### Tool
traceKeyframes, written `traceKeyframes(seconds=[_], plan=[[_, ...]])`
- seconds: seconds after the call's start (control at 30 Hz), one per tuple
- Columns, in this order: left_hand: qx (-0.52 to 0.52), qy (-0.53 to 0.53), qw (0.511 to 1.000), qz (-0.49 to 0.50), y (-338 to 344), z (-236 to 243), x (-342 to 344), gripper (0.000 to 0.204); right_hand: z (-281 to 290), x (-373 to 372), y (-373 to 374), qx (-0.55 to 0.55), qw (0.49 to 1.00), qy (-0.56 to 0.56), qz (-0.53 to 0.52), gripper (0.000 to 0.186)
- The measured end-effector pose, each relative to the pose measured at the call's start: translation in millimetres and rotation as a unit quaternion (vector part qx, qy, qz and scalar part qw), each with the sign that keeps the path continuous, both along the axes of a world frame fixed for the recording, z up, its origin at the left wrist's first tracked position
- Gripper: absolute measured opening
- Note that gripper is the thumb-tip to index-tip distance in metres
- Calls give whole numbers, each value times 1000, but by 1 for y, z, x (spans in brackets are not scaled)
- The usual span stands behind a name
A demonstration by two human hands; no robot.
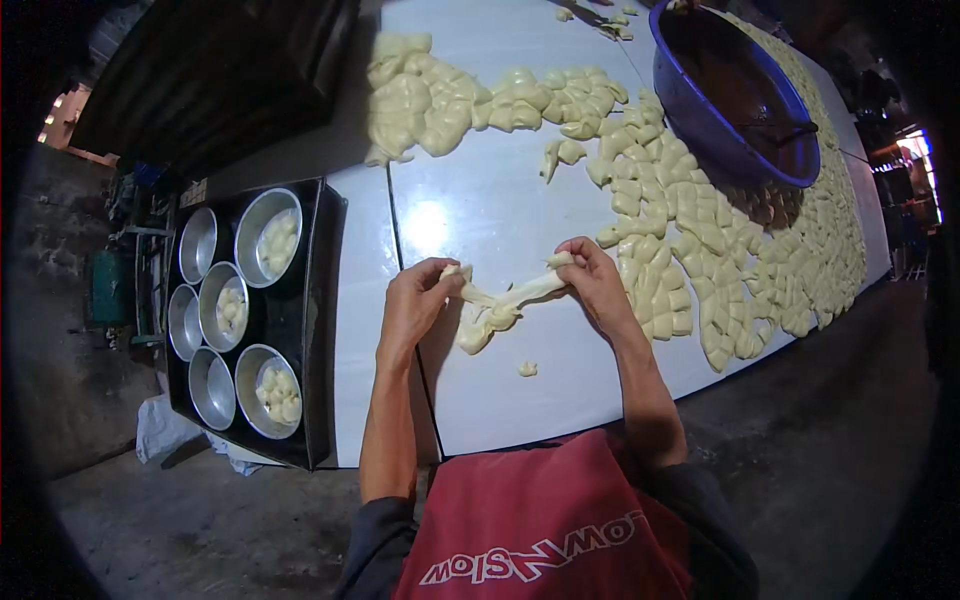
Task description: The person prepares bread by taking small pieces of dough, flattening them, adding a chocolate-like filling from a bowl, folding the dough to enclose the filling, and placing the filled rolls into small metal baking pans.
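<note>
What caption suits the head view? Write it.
Left hand and right hand stretch pale dough over a white table.

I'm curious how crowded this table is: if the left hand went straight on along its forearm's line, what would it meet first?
Past the held dough, the left hand would probably meet the far dough pieces, across the tabletop; lens bend makes this uncertain.

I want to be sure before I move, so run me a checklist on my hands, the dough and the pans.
1. Left hand grip: ok, pinches one end of the stretched dough.
2. Right hand: ok, pinches the other end.
3. All six pans holding dough: not ok, the left three show none.
4. Pans inside the black tray: ok.
5. Table free of loose scraps: not ok, one small dough scrap lies nearer you.
</note>
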State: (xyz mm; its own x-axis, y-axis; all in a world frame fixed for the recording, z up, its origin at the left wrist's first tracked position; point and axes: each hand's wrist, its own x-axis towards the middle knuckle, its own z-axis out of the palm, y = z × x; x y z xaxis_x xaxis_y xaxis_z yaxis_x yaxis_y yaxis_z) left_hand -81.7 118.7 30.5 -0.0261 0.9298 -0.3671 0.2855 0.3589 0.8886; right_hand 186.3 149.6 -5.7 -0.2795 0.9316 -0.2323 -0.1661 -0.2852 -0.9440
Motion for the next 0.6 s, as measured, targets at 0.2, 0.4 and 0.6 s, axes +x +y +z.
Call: traceKeyframes(seconds=[0.2, 0.4, 0.6], plan=[[168, 238, 951, -104, -4, 0, 3, 64, 31, -22, -9, 424, 788, -424, 141, 32], [237, 361, 901, -43, -25, 4, 21, 95, 31, -29, -3, 253, 886, -345, 176, 26], [248, 299, 914, -115, -36, -10, 42, 28, 32, -42, -14, -31, 985, -82, 151, 22]])
